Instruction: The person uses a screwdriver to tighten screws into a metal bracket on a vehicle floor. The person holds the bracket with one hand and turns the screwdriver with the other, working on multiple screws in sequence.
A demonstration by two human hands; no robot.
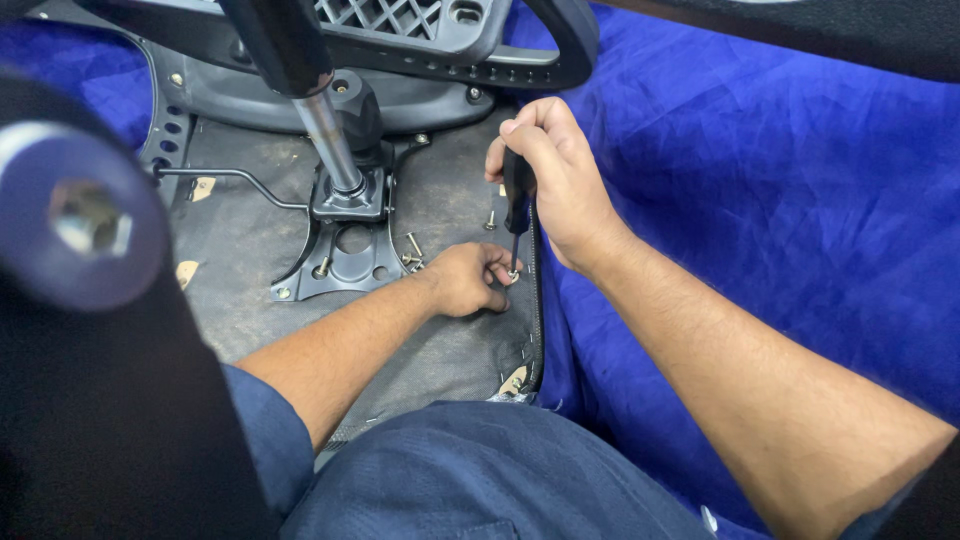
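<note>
Frame centre: right hand [560, 185] grips screwdriver [517, 205] upright; left hand [470, 280] pinches 1 screw [512, 275] under its tip, on chair underside [250, 240].

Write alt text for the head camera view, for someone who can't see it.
A right hand holds a black-handled screwdriver upright, tip on a screw that the left hand steadies, at the edge of an upturned chair seat. A metal bracket with a gas cylinder, loose screws and blue cloth surround them.

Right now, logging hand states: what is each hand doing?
Left hand: pinching a screw at the screwdriver's tip.
Right hand: closed around the screwdriver.
</note>
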